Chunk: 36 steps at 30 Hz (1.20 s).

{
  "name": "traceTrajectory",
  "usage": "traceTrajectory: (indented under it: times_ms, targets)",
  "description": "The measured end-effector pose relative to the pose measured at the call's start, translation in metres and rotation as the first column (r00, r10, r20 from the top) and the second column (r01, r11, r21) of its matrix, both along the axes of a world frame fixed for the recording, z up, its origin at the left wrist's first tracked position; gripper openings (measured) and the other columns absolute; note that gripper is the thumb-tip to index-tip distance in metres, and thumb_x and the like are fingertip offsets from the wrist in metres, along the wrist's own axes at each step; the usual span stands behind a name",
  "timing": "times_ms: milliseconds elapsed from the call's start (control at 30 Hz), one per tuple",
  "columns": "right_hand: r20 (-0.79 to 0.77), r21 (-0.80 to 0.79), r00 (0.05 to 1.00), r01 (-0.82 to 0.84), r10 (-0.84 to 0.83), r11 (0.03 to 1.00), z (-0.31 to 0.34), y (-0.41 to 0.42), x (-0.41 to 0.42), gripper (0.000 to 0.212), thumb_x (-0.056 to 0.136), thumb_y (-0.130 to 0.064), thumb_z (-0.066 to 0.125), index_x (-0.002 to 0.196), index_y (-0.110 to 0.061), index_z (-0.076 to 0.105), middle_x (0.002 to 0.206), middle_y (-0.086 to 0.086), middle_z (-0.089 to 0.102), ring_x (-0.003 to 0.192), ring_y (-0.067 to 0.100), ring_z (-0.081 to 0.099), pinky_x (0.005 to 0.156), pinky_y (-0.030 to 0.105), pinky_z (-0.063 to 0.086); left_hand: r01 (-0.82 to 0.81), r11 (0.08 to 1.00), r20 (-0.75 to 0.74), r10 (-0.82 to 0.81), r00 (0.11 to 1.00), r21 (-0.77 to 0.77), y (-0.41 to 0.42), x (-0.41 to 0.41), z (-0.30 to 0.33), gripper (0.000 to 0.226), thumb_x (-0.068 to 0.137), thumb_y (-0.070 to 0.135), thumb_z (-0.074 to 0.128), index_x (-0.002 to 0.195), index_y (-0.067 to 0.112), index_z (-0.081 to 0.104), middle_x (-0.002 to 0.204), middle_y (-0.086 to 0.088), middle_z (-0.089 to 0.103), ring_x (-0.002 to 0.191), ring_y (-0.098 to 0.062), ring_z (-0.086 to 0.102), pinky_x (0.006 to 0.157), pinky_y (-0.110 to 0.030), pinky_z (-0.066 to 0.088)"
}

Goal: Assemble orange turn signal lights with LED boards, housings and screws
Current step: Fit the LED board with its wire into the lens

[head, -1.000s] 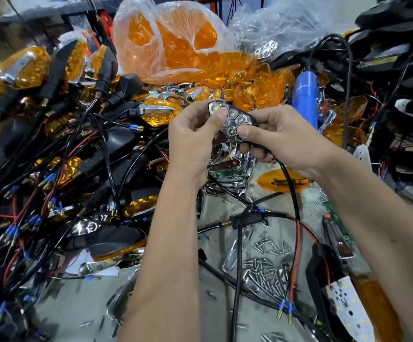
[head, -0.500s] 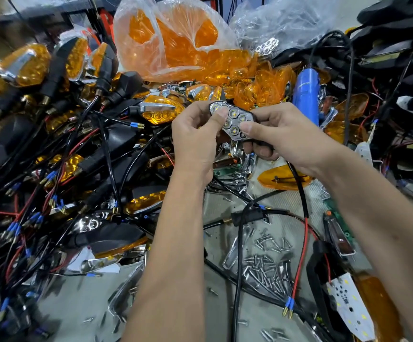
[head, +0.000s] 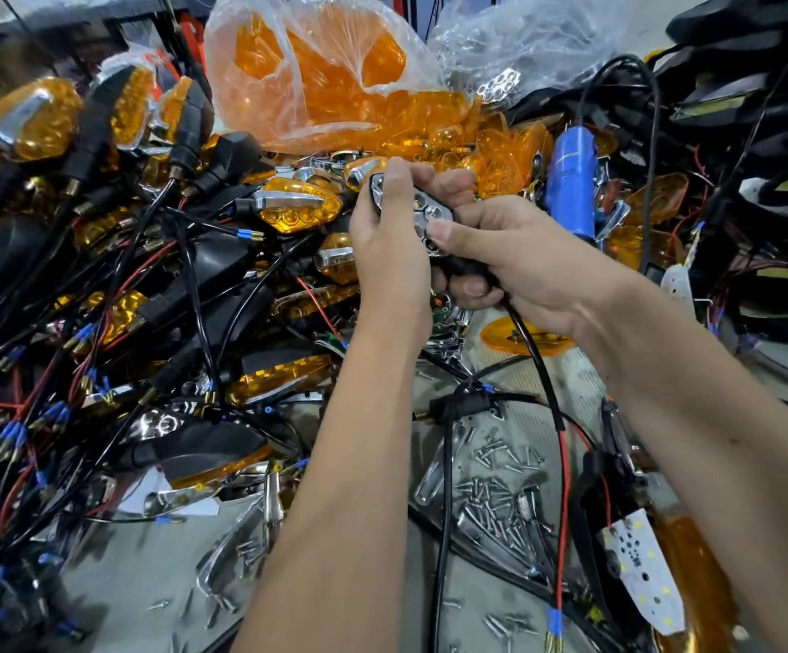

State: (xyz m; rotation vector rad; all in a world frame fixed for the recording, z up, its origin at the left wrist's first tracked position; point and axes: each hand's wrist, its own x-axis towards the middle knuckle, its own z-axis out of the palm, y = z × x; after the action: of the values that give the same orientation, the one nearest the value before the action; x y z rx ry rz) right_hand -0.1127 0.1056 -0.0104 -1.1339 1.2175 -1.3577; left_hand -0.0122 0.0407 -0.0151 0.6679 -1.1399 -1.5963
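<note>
Black housing (head: 413,214) with chrome honeycomb reflector face, tilted, held up above the surface (head: 147,572) between both hands, left hand (head: 389,247) fingers curled round its upper end, right hand (head: 509,256) pinching its lower end, thumb on the reflector, black lead (head: 540,369) trailing down.

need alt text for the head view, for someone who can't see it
Both hands, left and right, grip a black turn signal housing with a chrome reflector over a cluttered bench. Loose screws lie below, an LED board at lower right, and a bag of orange lenses behind.
</note>
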Motion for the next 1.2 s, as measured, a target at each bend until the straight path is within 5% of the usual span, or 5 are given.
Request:
traceTrajectory:
  times_ms: [433, 600, 700, 900, 1200]
  targets:
    - [-0.097, 0.128, 0.993, 0.085, -0.072, 0.988, 0.002, 0.005, -0.01, 0.034, 0.097, -0.025, 0.071, 0.103, 0.008, 0.072, 0.085, 0.026, 0.074, 0.068, 0.031, 0.073, 0.062, 0.039, 0.065, 0.097, 0.995, -0.091, -0.094, 0.991, 0.031, -0.004, -0.002, -0.009, 0.025, 0.111, 0.017, 0.042, 0.096, 0.005, 0.057, 0.085, -0.013, 0.076, 0.088, -0.035, 0.077, 0.08, -0.05, 0.063]
    - [-0.117, 0.103, 0.986, 0.13, -0.118, 0.986, -0.001, 0.004, -0.01, 0.03, 0.099, -0.036, 0.068, 0.097, -0.007, 0.075, 0.083, 0.014, 0.075, 0.064, 0.034, 0.073, 0.057, 0.039, 0.062, 0.247, 0.966, -0.131, -0.236, 0.963, 0.076, -0.004, 0.003, -0.008, 0.024, 0.11, 0.017, 0.043, 0.106, -0.001, 0.059, 0.11, -0.024, 0.074, 0.109, -0.038, 0.072, 0.098, -0.055, 0.058]
    - [-0.234, 0.057, 0.957, 0.189, -0.171, 0.98, -0.001, 0.0, -0.006, 0.029, 0.101, -0.033, 0.066, 0.082, -0.011, 0.068, 0.075, 0.011, 0.073, 0.062, 0.028, 0.073, 0.052, 0.035, 0.059, 0.255, 0.958, -0.167, -0.233, 0.958, 0.13, -0.003, 0.002, -0.007, 0.026, 0.11, 0.019, 0.045, 0.101, -0.001, 0.059, 0.1, -0.016, 0.076, 0.102, -0.034, 0.074, 0.089, -0.05, 0.062]
    - [-0.365, -0.097, 0.899, 0.22, -0.24, 0.971, -0.003, -0.003, -0.002, 0.046, 0.105, -0.027, 0.06, 0.087, 0.015, 0.055, 0.072, 0.013, 0.043, 0.055, 0.013, 0.041, 0.049, 0.019, 0.035, 0.111, 0.991, -0.062, -0.106, 0.992, 0.076, -0.001, -0.004, -0.009, 0.028, 0.108, 0.03, 0.054, 0.096, 0.009, 0.066, 0.107, -0.009, 0.079, 0.116, -0.03, 0.071, 0.106, -0.057, 0.053]
    - [-0.205, 0.005, 0.976, 0.073, -0.071, 0.997, -0.006, 0.002, -0.006, 0.031, 0.103, -0.022, 0.064, 0.107, 0.008, 0.07, 0.083, 0.014, 0.076, 0.066, 0.026, 0.075, 0.053, 0.027, 0.058, 0.178, 0.982, -0.118, -0.169, 0.978, 0.067, -0.003, 0.0, -0.009, 0.029, 0.112, 0.018, 0.042, 0.094, 0.003, 0.06, 0.101, -0.019, 0.078, 0.1, -0.033, 0.077, 0.094, -0.056, 0.06]
